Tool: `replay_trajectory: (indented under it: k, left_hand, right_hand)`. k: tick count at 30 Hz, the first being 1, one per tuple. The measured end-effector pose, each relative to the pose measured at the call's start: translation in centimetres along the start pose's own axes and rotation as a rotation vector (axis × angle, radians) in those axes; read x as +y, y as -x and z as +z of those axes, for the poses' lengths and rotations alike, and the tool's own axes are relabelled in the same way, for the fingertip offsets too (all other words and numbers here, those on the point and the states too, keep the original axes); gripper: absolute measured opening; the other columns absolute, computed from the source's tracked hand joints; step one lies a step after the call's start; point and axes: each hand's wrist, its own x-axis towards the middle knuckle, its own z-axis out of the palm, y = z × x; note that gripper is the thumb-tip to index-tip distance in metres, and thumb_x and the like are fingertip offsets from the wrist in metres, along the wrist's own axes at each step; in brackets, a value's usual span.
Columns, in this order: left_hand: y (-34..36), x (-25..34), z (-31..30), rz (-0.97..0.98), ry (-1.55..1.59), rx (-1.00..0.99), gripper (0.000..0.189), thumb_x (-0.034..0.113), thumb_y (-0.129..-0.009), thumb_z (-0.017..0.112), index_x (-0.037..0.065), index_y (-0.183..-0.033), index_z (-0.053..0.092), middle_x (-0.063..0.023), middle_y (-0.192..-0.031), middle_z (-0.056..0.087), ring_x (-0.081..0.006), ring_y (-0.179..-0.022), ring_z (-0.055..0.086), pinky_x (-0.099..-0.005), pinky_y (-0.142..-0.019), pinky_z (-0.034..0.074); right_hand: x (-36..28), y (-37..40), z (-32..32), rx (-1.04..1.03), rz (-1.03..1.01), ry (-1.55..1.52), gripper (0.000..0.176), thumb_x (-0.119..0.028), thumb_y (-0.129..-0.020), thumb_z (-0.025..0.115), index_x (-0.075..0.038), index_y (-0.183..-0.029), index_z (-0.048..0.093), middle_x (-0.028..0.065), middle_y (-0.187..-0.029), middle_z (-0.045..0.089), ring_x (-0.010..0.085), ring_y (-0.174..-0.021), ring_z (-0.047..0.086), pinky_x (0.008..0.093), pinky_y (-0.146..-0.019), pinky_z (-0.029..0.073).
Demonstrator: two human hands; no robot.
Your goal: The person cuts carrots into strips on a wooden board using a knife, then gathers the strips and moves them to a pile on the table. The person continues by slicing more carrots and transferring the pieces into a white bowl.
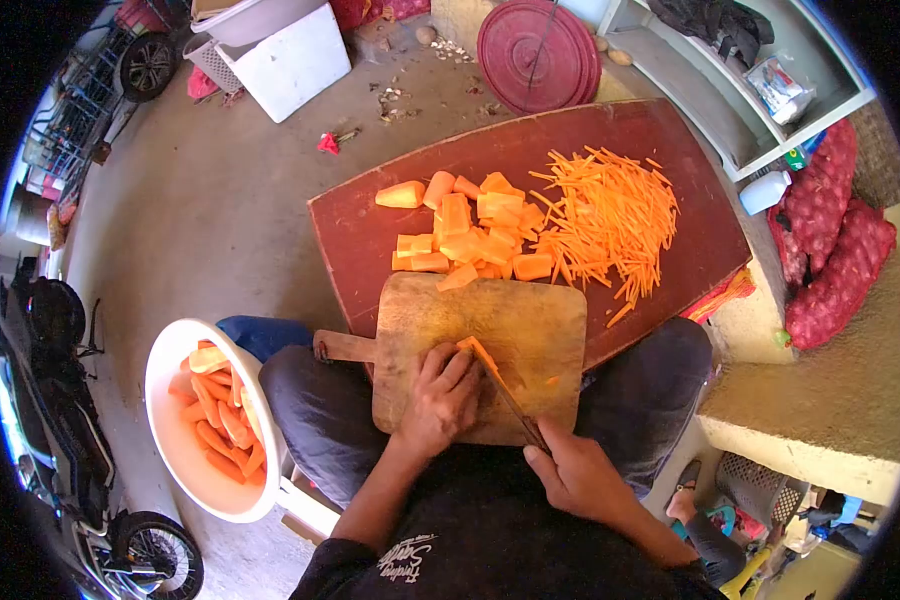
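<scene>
Head view: the board (420,315) overhangs the table's (348,232) near edge, with bare tabletop further left; my right hand (582,474) grips the knife (516,408), my curled left hand (439,397) touches carrot (477,350) beside the blade.

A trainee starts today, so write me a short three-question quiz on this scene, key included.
1. Which hand holds the knife?
2. True or false: the heap of carrot sticks lies left of the carrot chunks.
3. What fills the white bucket? A) onions B) carrots C) water

Key: 1. The right hand. 2. False; the carrot sticks lie right of the chunks. 3. B.
</scene>
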Motion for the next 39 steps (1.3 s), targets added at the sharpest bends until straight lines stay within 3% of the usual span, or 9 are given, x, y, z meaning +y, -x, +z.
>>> replay_trajectory:
  k: [5,13,16,19,28,31,34,37,39]
  left_hand:
    - [-0.4,0.4,-0.2,-0.002,0.011,0.031,0.039,0.004,-0.077,0.079,-0.002,-0.116,0.076,-0.014,-0.121,0.069,-0.0372,-0.12,0.064,-0.051,-0.1,0.05]
    - [-0.2,0.5,-0.4,-0.024,0.038,0.03,0.039,0.003,-0.077,0.076,-0.003,-0.115,0.076,-0.0151,-0.122,0.069,-0.0381,-0.119,0.064,-0.0514,-0.1,0.052]
    - [-0.2,0.2,-0.5,-0.012,0.033,0.012,0.041,0.002,-0.074,0.074,-0.003,-0.115,0.076,-0.0152,-0.123,0.069,-0.0383,-0.12,0.063,-0.0516,-0.1,0.052]
    - [0.2,-0.1,0.1,-0.016,0.05,0.035,0.044,0.001,-0.072,0.073,-0.002,-0.115,0.076,-0.0154,-0.124,0.069,-0.0387,-0.121,0.063,-0.0519,-0.1,0.052]
    - [0.1,0.1,0.1,-0.003,0.046,0.073,0.04,-0.001,-0.072,0.073,-0.002,-0.111,0.077,-0.0157,-0.122,0.069,-0.0387,-0.117,0.064,-0.0512,-0.099,0.053]
    - [0.3,-0.1,0.6,-0.005,0.056,0.089,0.037,0.0,-0.072,0.073,-0.003,-0.11,0.077,-0.0162,-0.119,0.07,-0.0386,-0.117,0.064,-0.0511,-0.098,0.053]
    - [0.4,-0.5,0.5,0.003,0.047,0.062,0.037,0.0,-0.073,0.074,-0.003,-0.109,0.077,-0.0165,-0.118,0.07,-0.0385,-0.117,0.064,-0.0513,-0.097,0.053]
    - [0.4,-0.3,0.3,0.001,0.041,0.055,0.037,0.001,-0.073,0.074,-0.003,-0.11,0.077,-0.0162,-0.118,0.07,-0.0382,-0.118,0.064,-0.0512,-0.097,0.053]
    - [0.5,-0.1,0.3,0.001,0.044,0.064,0.039,0.001,-0.073,0.074,-0.003,-0.111,0.077,-0.0161,-0.118,0.069,-0.038,-0.118,0.064,-0.0513,-0.097,0.053]
  right_hand:
    - [1.8,-4.4,1.5,0.194,-0.293,0.099,0.029,-0.021,-0.109,0.061,0.001,-0.128,0.058,0.0315,-0.098,0.066,0.0541,-0.098,0.067,0.0534,-0.082,0.055]
    - [-0.2,-0.8,-0.4,-0.025,0.014,-0.008,0.027,-0.019,-0.109,0.061,0.0,-0.128,0.058,0.0285,-0.092,0.062,0.0501,-0.092,0.068,0.0505,-0.079,0.053]
    - [-1.8,-0.8,-1.4,-0.187,0.199,-0.041,0.045,-0.024,-0.109,0.059,0.005,-0.144,0.053,0.0351,-0.119,0.068,0.0558,-0.117,0.064,0.0591,-0.106,0.049]
    - [1.2,-3.4,1.4,0.168,-0.279,0.087,0.034,-0.019,-0.109,0.06,0.004,-0.134,0.056,0.0331,-0.105,0.066,0.0536,-0.1,0.067,0.0522,-0.087,0.054]
    - [0.7,-2.2,0.5,0.098,-0.246,0.057,0.03,-0.018,-0.109,0.06,0.003,-0.129,0.056,0.0327,-0.106,0.066,0.0537,-0.101,0.067,0.0522,-0.086,0.053]
    - [0.0,-0.9,0.0,0.01,-0.054,-0.022,0.026,-0.018,-0.109,0.06,0.001,-0.126,0.056,0.0309,-0.098,0.065,0.0536,-0.095,0.067,0.0526,-0.081,0.054]
    - [-0.8,-0.4,-0.2,0.006,-0.017,0.009,0.025,-0.018,-0.109,0.061,0.0,-0.125,0.056,0.0302,-0.094,0.065,0.0539,-0.092,0.067,0.0531,-0.077,0.054]
    - [-0.4,-0.8,-0.2,-0.047,0.002,0.031,0.031,-0.02,-0.109,0.061,0.001,-0.131,0.056,0.0319,-0.101,0.067,0.0535,-0.099,0.068,0.0524,-0.082,0.055]
    - [1.8,-2.9,1.7,0.072,-0.164,0.111,0.036,-0.019,-0.109,0.06,0.001,-0.137,0.055,0.0325,-0.106,0.068,0.0532,-0.103,0.069,0.0517,-0.086,0.055]
